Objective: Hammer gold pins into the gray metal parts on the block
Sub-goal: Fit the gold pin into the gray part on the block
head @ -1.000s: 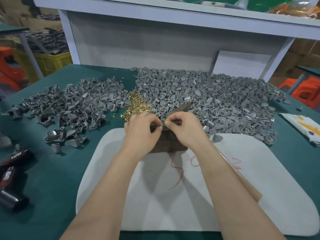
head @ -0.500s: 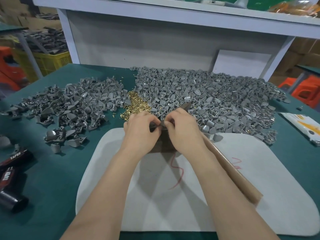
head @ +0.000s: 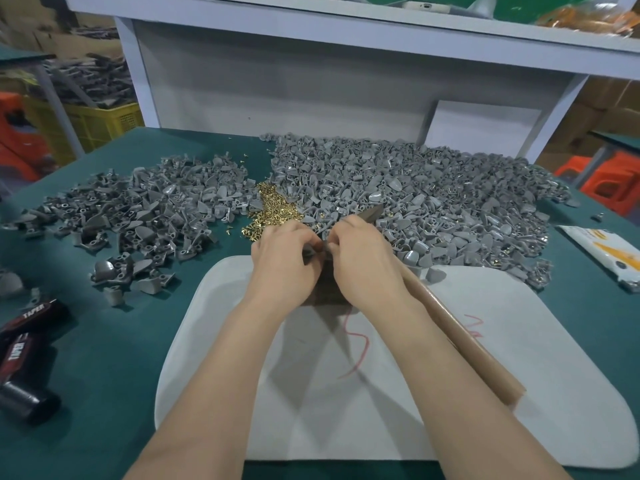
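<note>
A dark block (head: 325, 293) sits at the far edge of a white mat (head: 519, 358), mostly covered by both hands. My left hand (head: 284, 261) pinches a small gray metal part (head: 310, 252) over the block. My right hand (head: 363, 263) meets it fingertip to fingertip, fingers curled. A brown-wrapped hammer handle (head: 460, 334) runs under my right hand and forearm, its pointed end (head: 373, 213) poking out beyond the knuckles. A heap of gold pins (head: 273, 213) lies just beyond my left hand. No pin between the fingers is visible.
A big pile of gray parts (head: 433, 199) spreads behind and right of the block, a smaller pile (head: 149, 209) to the left. Black "TAPER" cans (head: 24, 344) lie at the left edge, a white packet (head: 613, 252) at the right. A shelf panel (head: 294, 95) closes the back.
My right hand has shifted slightly left toward the left hand and its forearm has swung left, uncovering more of the brown handle. My left hand has barely moved.
</note>
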### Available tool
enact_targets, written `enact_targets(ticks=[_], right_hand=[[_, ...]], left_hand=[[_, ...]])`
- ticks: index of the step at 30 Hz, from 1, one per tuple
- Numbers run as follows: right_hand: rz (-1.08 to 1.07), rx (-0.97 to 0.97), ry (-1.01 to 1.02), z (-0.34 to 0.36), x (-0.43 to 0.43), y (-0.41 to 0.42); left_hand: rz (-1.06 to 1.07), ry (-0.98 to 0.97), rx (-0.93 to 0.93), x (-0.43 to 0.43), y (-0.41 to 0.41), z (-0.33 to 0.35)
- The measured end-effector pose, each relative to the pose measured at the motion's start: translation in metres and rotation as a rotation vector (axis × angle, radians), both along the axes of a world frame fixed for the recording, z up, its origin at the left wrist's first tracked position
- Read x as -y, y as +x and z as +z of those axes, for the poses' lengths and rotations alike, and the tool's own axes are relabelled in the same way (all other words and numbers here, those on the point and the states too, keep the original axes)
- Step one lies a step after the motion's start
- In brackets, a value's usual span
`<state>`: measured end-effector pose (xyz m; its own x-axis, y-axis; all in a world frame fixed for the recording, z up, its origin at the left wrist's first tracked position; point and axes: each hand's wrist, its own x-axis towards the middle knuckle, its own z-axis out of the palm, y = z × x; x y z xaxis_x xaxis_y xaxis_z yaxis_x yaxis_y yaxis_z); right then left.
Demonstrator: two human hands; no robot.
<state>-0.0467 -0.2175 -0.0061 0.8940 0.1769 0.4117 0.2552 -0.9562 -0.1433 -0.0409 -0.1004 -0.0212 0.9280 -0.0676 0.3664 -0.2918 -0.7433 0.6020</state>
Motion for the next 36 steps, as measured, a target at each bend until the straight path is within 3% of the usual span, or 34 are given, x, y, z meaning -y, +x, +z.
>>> enact_targets(ticks=[3, 8, 10, 23, 36], right_hand=[[0.004, -0.047, 0.144, -0.002, 0.005, 0.002], [0.024, -0.159, 0.599, 0.0, 0.021, 0.002], [0.028, -0.17, 0.671, -0.001, 0.024, 0.002], [0.114, -0.089, 0.485, -0.008, 0.016, 0.003], [-0.003, -0.152, 0.611, -0.008, 0.014, 0.006]], left_hand=[[0.013, -0.006, -0.012, 0.0, 0.0, 0.0], [0.024, -0.007, -0.026, 0.0, -0.001, 0.001], [0.024, -0.013, -0.029, 0.0, -0.001, 0.001], [0.013, -0.02, -0.005, -0.001, -0.001, 0.0], [0.009, -0.021, -0.013, -0.001, -0.001, 0.0]])
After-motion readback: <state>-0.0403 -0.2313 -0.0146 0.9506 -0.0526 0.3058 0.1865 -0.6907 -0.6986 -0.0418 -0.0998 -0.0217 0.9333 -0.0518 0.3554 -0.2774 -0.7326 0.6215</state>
